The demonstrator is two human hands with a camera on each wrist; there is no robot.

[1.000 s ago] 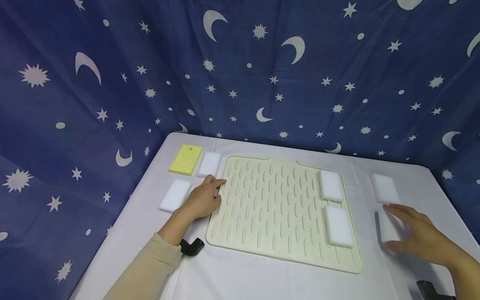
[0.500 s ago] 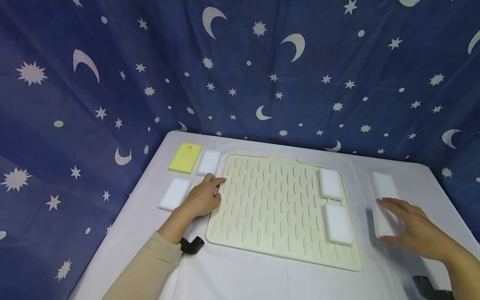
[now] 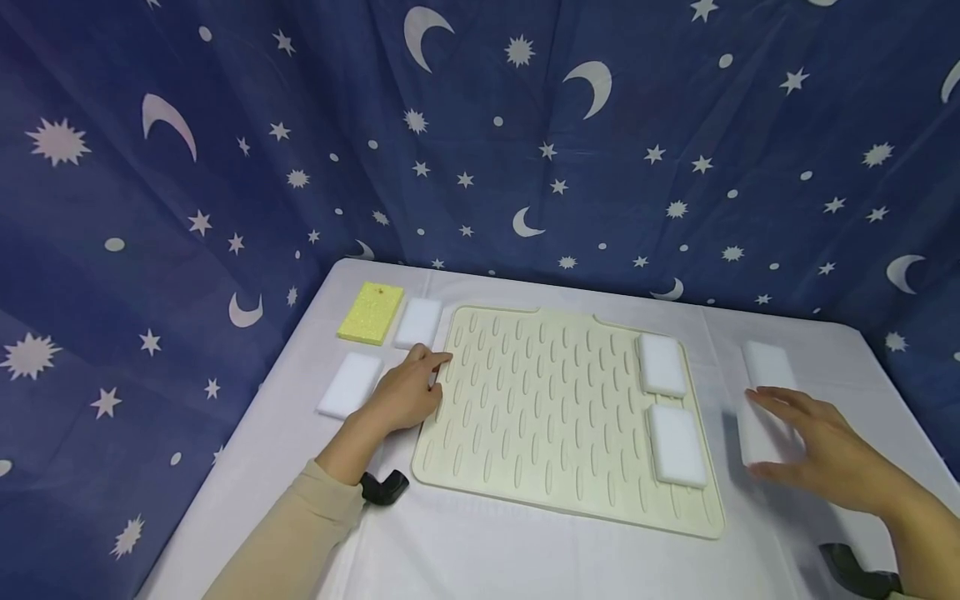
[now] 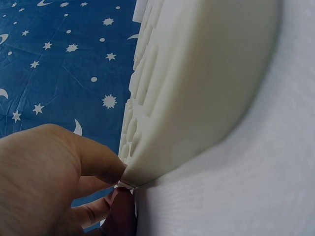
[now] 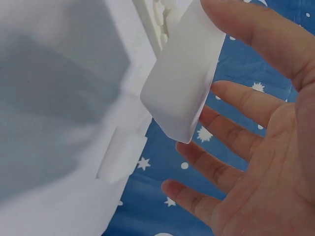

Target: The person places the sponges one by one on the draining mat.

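I see a blue curtain (image 3: 465, 158) at twelve o'clock, with white moons, stars and dots. The mat (image 3: 525, 412) is cream, patterned with ovals; the sponge (image 3: 763, 433) at its three o'clock is white, the block (image 3: 371, 314) at ten o'clock yellow.

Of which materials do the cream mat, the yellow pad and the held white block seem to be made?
Cream mat: likely silicone or rubber, matte; moulded ridges, smooth edge. Yellow pad: perhaps cellulose sponge, dull; speckled face. Held white block: probably foam, matte; plain face, soft-looking edges.
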